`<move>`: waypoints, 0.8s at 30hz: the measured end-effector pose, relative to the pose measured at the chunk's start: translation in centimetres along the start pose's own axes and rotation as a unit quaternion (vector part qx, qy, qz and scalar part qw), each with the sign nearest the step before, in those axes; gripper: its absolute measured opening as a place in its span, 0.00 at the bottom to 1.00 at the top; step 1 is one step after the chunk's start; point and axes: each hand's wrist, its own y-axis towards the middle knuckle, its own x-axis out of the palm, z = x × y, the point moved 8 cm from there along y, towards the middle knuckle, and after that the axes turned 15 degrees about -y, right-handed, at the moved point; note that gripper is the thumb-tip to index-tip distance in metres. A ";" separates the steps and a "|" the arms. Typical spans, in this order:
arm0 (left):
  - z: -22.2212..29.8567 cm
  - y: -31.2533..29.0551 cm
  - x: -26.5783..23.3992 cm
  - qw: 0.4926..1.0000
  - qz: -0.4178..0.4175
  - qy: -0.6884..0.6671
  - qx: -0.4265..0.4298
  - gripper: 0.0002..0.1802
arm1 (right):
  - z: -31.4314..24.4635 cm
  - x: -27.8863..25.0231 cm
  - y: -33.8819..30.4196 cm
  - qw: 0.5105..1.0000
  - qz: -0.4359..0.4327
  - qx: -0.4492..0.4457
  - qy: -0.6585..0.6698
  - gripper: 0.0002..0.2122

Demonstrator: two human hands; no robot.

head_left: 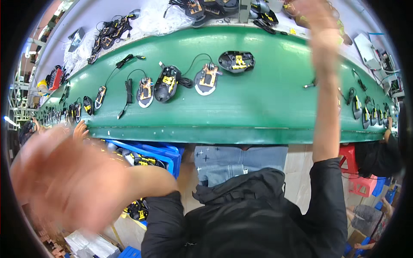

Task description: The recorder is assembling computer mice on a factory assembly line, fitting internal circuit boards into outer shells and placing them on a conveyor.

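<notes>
My left hand is lifted at the lower left, large and smeared by motion. What its fingers do cannot be made out; a blue crate of mouse parts stands just past its wrist. My right hand reaches across the green conveyor belt to the far ledge, also blurred, its fingers indistinct. Between my arms on the belt lie an open black mouse shell with yellow pieces, a mouse base with an orange circuit board, another dark mouse shell, and a second base with a board.
Mouse parts with cables and clear plastic bags lie on the far ledge. More mice sit along the belt's right end. A co-worker's hand rests at the belt's left edge. Red stools stand at right.
</notes>
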 end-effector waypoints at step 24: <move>-13.6 -32.0 0.2 0.699 -0.367 0.448 -0.420 0.31 | 2.8 15.8 -16.7 0.892 -0.253 0.300 -0.225 0.30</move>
